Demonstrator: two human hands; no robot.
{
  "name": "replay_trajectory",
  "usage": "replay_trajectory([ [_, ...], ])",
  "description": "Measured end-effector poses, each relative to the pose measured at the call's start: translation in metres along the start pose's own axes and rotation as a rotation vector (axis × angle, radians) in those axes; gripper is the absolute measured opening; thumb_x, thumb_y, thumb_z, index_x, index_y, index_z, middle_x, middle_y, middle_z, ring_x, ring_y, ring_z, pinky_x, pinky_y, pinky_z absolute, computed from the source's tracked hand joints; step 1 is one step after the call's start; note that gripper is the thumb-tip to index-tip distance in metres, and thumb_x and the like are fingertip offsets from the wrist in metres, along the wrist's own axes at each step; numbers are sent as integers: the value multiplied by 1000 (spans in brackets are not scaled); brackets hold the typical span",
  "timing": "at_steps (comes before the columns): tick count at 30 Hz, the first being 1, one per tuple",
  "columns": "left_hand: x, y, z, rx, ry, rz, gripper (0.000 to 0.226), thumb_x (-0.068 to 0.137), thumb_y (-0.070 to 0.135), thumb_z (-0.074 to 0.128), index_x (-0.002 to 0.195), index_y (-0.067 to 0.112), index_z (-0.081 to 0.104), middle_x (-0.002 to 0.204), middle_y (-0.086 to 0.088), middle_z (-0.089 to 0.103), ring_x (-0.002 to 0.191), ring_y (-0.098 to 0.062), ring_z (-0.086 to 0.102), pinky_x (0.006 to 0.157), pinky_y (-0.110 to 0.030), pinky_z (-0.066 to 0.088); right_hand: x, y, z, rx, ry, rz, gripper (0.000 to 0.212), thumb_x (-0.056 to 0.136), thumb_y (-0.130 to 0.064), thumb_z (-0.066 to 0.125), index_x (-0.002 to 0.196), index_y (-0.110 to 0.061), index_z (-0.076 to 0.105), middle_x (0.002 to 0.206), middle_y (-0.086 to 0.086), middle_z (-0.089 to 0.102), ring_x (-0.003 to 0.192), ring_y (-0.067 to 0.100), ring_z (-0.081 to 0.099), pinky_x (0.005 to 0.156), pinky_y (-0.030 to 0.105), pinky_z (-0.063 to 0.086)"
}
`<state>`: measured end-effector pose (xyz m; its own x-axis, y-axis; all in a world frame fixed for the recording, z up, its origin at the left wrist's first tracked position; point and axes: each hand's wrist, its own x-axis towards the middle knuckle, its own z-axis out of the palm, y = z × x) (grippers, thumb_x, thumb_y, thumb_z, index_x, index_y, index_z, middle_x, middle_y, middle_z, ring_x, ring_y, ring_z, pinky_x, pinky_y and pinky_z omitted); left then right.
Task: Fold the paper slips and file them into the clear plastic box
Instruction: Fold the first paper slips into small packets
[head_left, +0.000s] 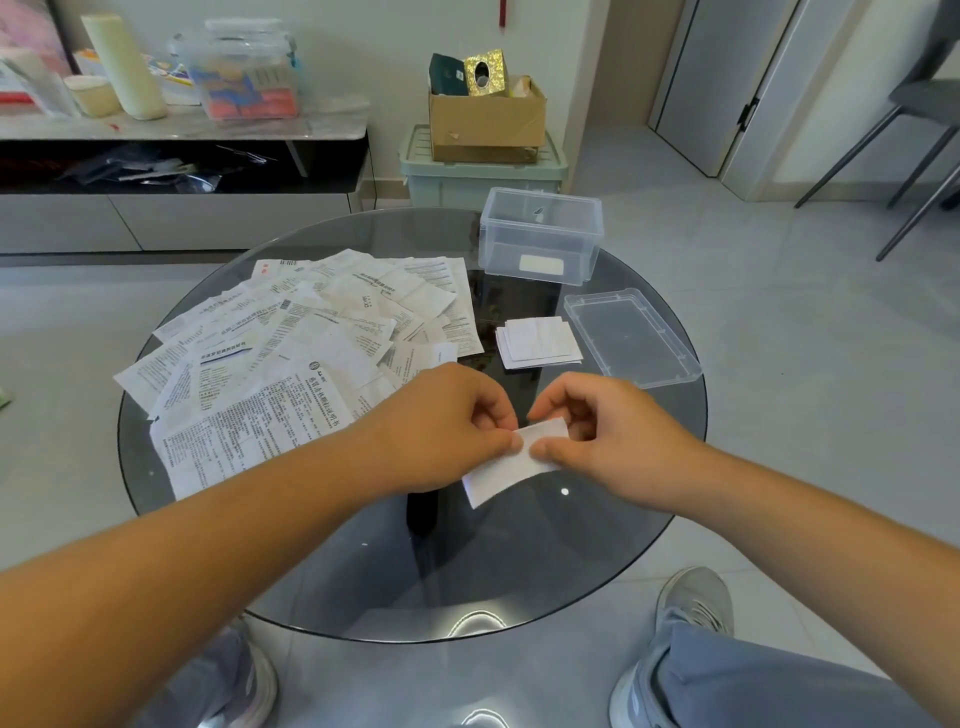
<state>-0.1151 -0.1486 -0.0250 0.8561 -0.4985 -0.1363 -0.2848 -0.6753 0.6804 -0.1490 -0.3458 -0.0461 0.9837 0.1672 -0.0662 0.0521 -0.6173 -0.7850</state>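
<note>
**1. Folded slip**: white and part-folded, held just above the table, well short of the clear plastic box. It is pinched at its upper edge by the left hand and the right hand, with thumbs and fingertips curled onto the paper. The two-sided grip is judged to serve for pressing a crease.

**2. Unfolded printed leaflets**: fanned out flat, left of the box and nearer than it, and taken as stock not yet folded.

**3. Stack of folded slips**: laid just in front of the box, probably staged for filing.

**4. Lid**: set aside at the box's front right, so the box stands open.

**5. The box**: farthest item. A white slip or label is seen at its front wall, and which of the two cannot be told.
</note>
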Motion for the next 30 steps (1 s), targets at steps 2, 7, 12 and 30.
replay_trajectory([
  [2, -1, -1, -2, -85, -2, -49, 7, 88, 27, 75, 82, 23, 75, 61, 17, 66, 53, 6, 57, 51, -8, 38, 2, 0, -1, 117, 51, 32, 22, 83, -5, 78, 94, -19, 66, 82, 2, 69, 70, 24, 65, 62, 21, 54],
  [7, -3, -1, -3, -234, -29, -158, 8, 87, 19, 76, 87, 15, 69, 62, 3, 70, 52, -9, 62, 58, -26, 52, 4, 2, 3, 137, 113, 27, 33, 85, -8, 77, 106, -28, 60, 95, 0, 67, 78, 23, 66, 69, 28, 56],
  [12, -5, 1, -4, -457, 30, -252, 9, 88, 6, 74, 96, 6, 71, 66, -4, 69, 51, -10, 65, 52, -15, 50, -3, 0, 5, -146, 231, -142, 17, 87, -37, 73, 98, -35, 61, 113, -17, 50, 110, 5, 53, 88, 26, 48],
  [30, -4, -2, -4, -818, -101, -366, 20, 100, 0, 51, 107, 0, 70, 88, -17, 77, 74, -16, 74, 65, -21, 61, -12, 7, 9, -291, 72, -353, 35, 88, -57, 55, 103, -28, 68, 100, -15, 66, 91, 13, 62, 74, 36, 55],
])
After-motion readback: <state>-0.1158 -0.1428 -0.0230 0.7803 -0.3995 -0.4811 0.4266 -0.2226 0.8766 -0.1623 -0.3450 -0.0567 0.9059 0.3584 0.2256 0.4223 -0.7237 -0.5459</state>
